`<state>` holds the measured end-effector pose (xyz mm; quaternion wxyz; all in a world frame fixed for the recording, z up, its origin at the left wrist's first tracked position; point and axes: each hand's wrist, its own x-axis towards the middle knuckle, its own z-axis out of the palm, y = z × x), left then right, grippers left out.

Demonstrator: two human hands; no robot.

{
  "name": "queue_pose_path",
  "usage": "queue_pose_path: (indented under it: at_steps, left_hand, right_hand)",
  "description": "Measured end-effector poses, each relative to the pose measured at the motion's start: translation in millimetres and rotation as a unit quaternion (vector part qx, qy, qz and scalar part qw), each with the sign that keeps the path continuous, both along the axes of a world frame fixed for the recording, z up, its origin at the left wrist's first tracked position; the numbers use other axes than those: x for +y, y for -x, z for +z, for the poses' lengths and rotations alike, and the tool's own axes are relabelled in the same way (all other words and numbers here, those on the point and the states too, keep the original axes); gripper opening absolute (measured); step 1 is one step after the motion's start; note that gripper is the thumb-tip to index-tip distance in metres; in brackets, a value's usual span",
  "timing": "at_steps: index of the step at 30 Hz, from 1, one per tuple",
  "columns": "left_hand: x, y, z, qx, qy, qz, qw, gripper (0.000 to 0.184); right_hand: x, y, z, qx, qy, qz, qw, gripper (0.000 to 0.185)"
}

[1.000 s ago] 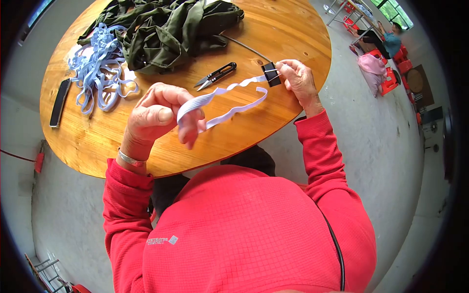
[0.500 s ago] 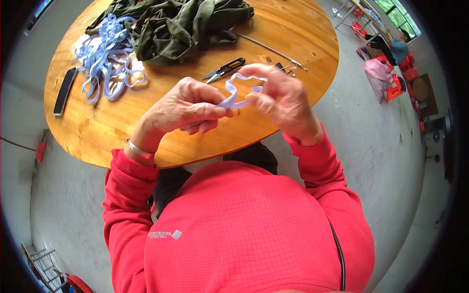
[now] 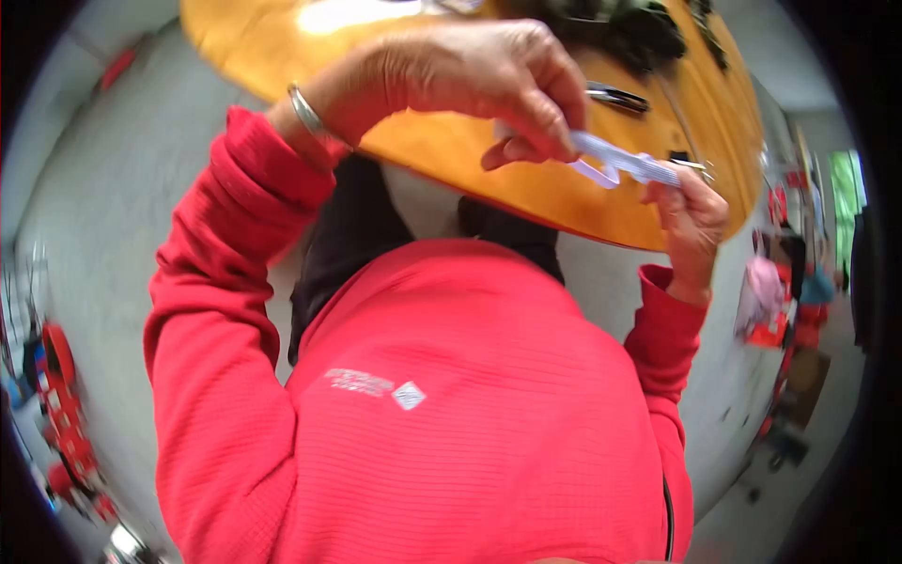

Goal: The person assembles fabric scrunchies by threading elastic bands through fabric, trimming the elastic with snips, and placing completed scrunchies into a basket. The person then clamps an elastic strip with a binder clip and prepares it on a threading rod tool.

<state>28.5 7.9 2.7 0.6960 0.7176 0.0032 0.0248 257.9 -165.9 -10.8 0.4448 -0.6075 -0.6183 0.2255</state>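
Observation:
Stretched between my two hands is a pale blue-lilac elastic band [image 3: 648, 167], bunched in places, with a small loop hanging beneath. My left hand [image 3: 503, 85], a silver bangle at its wrist, pinches one end between thumb and fingers. At the other end, my right hand [image 3: 695, 214] grips the band with thumb and forefinger. Both hands are above the near edge of the wooden table [image 3: 451, 174]. Just beyond the band lie dark-handled thread snips [image 3: 617, 97], partly hidden by my left hand.
Dark green cloth [image 3: 639, 38] is heaped at the table's far side. A thin metal rod [image 3: 680, 117] and a black binder clip [image 3: 691, 165] lie to the right. Red stools and a pink cloth [image 3: 766, 282] are on the floor farther right.
The view has swung, so the table sits higher and farther right. My hands have moved apart; the open loop of band is now drawn out between them.

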Motion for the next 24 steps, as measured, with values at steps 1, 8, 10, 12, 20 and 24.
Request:
queue_pose_path:
  at_steps: [1, 8, 10, 12, 20, 24]
  left_hand:
    - [0, 24, -2, 0.007, 0.013, 0.049, 0.999, 0.016]
    - [-31, 111, -21, 0.006, 0.067, 0.223, 0.973, 0.010]
    - [-56, 125, -20, 0.014, 0.055, 0.292, 0.955, 0.008]
    - [-81, 124, -45, -0.087, -0.049, 0.357, 0.929, 0.006]
    - [-116, 139, -99, -0.121, 0.071, 0.337, 0.931, 0.012]
    - [-102, 125, -121, -0.174, 0.028, 0.343, 0.922, 0.013]
  right_hand:
    - [7, 3, -8, -0.020, -0.002, -0.004, 1.000, 0.014]
    - [19, -14, -23, -0.142, 0.013, -0.001, 0.990, 0.017]
    - [20, -15, -25, -0.160, -0.002, 0.015, 0.987, 0.018]
    - [23, -15, -23, -0.220, 0.027, -0.009, 0.975, 0.018]
    - [30, -26, -20, -0.292, 0.133, -0.036, 0.946, 0.021]
    - [36, -21, -13, -0.250, 0.169, -0.018, 0.953, 0.022]
